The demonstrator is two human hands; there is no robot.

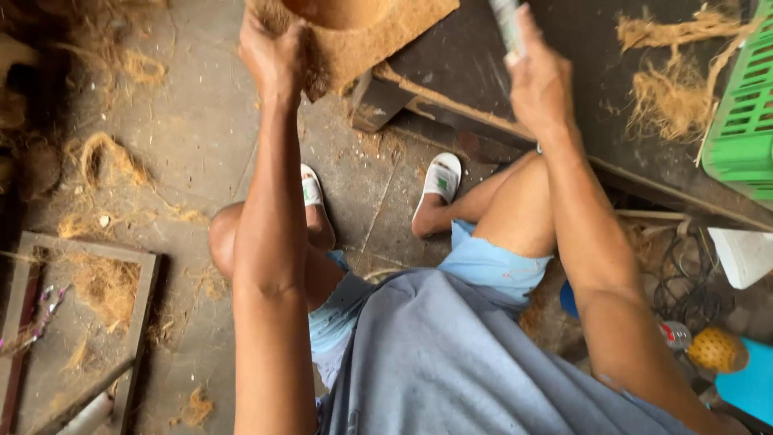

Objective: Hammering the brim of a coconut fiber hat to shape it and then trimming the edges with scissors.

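The left hand [274,52] is gripping a coir mat [362,36] at top centre while the right hand [535,76] is closing around a grey tool [507,24], whose stroke could slip toward the gripping fingers.

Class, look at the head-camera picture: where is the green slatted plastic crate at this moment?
The green slatted plastic crate sits at the far right edge of the head view, on the dark board, beside clumps of brown coir fibre and right of the person's right hand.
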